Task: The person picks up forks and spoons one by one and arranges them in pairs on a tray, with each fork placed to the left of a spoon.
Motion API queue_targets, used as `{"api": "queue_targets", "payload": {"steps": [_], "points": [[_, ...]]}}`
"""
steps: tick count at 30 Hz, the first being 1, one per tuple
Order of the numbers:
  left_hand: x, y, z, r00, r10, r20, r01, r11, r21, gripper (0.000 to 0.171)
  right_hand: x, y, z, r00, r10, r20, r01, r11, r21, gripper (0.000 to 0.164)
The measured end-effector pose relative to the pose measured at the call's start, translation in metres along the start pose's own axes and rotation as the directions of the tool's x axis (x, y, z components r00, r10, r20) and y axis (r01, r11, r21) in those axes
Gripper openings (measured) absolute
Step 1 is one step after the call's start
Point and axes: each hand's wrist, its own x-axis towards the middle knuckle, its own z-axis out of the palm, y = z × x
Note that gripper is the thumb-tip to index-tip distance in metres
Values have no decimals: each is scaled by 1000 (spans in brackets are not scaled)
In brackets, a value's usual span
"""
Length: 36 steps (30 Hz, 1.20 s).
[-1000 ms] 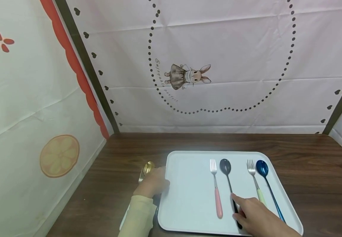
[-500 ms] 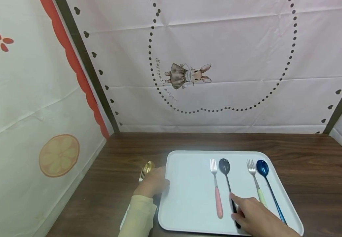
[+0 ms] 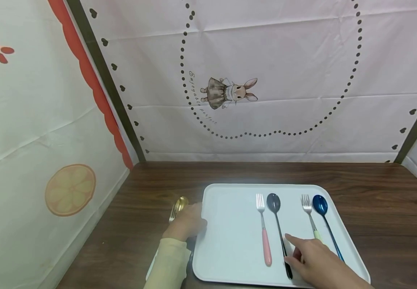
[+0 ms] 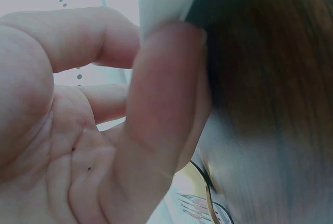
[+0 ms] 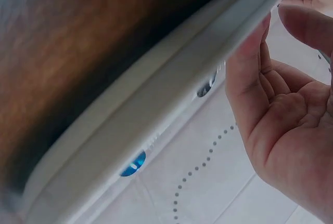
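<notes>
Fingers (image 3: 297,241) apart, our right hand (image 3: 315,258) has eased off the black spoon (image 3: 274,205), seemingly placed; our left hand (image 3: 188,220) pinches the tray (image 3: 230,237).

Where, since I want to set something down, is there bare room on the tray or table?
Bare: the white tray between the left hand and pink-handled fork; the table beyond its right edge. Crowded: the tray's right side, with dark spoon, green-handled fork, blue spoon and the right hand.
</notes>
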Motion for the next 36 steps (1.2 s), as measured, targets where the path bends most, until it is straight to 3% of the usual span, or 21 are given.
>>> {"api": "queue_targets", "payload": {"steps": [13,17,23,31,36], "points": [[1,-3,2,1000,-19,-12,19,1000,6,41,-2,-4,-13,981,152,-125,-158,986,-45,42],[1,-4,2,1000,-25,-14,25,1000,14,42,-3,-2,-14,975,156,-160,-167,984,-62,34],[2,-4,3,1000,-14,-22,14,1000,19,41,-4,2,-20,971,154,-182,-170,982,-78,31],[1,-1,2,1000,-14,2,14,1000,-22,38,-5,10,-32,952,248,-180,-265,961,-82,40],[2,-1,2,1000,-11,-2,11,1000,-2,39,-7,15,-38,946,266,-184,-286,954,-93,40]]}}
